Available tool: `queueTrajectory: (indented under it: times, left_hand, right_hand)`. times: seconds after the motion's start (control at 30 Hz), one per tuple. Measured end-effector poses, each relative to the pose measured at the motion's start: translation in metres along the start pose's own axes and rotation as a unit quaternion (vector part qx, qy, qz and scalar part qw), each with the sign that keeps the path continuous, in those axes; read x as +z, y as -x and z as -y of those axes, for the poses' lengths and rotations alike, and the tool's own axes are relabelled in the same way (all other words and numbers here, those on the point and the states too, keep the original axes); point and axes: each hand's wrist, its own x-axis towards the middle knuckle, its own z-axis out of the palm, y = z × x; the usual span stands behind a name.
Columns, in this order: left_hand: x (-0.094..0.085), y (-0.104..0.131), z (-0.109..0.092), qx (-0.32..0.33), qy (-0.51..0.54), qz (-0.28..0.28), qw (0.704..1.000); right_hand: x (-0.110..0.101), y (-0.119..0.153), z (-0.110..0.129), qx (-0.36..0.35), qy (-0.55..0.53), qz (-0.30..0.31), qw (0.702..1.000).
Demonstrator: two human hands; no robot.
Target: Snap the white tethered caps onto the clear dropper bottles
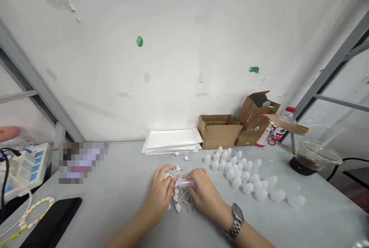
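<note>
Between my two hands lies a small clear plastic tube, level and pointing left to right. My left hand is closed at the tube's left end, thumb and fingertips pinched together. At the other end my right hand, with a watch on its wrist, pinches the tube between thumb and fingers. Below and around the fingers is a loose heap of small white pieces with white cords. To the right stand several frosted white, rounded pieces in loose rows.
White flat envelopes lie stacked by the wall. An open cardboard box and a brown paper bag stand behind the frosted pieces. On the right is a drink cup; on the left, a black pad and a power strip.
</note>
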Motion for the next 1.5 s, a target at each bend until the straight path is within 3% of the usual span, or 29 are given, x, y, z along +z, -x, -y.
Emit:
queueTrajectory:
  times: [0.13,0.33,0.47,0.57,0.67,0.77,0.93,1.07,1.27,1.33,1.43,1.5]
  left_hand:
    - [-0.001,-0.001,0.002,-0.001,-0.009,0.002,1.0]
    - [0.002,-0.004,0.019,-0.035,-0.109,-0.029,0.993]
    - [0.008,-0.002,0.026,-0.057,-0.134,-0.029,0.989]
    - [0.008,0.0,0.022,-0.047,-0.112,-0.023,0.992]
    - [0.005,0.001,0.013,0.009,-0.068,0.013,0.998]
    - [0.002,0.0,0.007,0.038,-0.022,0.011,0.999]
    - [-0.003,-0.005,0.009,-0.009,0.021,-0.026,0.999]
    - [-0.002,-0.006,0.009,-0.048,0.043,-0.028,0.998]
    - [0.001,-0.006,0.01,-0.048,0.039,-0.016,0.998]
    - [-0.004,-0.008,0.019,-0.074,0.036,-0.045,0.996]
    - [-0.011,-0.011,0.032,-0.13,-0.003,-0.129,0.983]
    - [-0.011,-0.013,0.033,-0.113,-0.012,-0.118,0.987]
  right_hand:
    - [0.0,0.0,-0.002,0.005,0.012,-0.027,1.0]
    - [-0.006,-0.003,-0.011,0.078,0.041,-0.047,0.995]
    - [-0.006,-0.004,-0.015,0.064,0.05,-0.045,0.996]
    - [-0.006,-0.005,-0.013,0.045,0.052,-0.029,0.997]
    - [-0.008,-0.005,-0.008,0.025,0.052,-0.003,0.998]
    - [-0.011,-0.006,-0.003,0.016,0.055,0.016,0.998]
    - [-0.017,-0.006,0.003,0.004,0.041,0.061,0.997]
    - [-0.021,-0.001,0.013,0.006,0.09,0.07,0.993]
    - [-0.015,0.025,0.024,0.049,0.171,0.065,0.982]
    - [-0.018,0.041,0.016,0.071,0.191,0.059,0.977]
    - [-0.032,0.071,-0.005,0.109,0.18,0.007,0.978]
    - [-0.049,0.09,-0.019,0.161,0.154,-0.063,0.973]
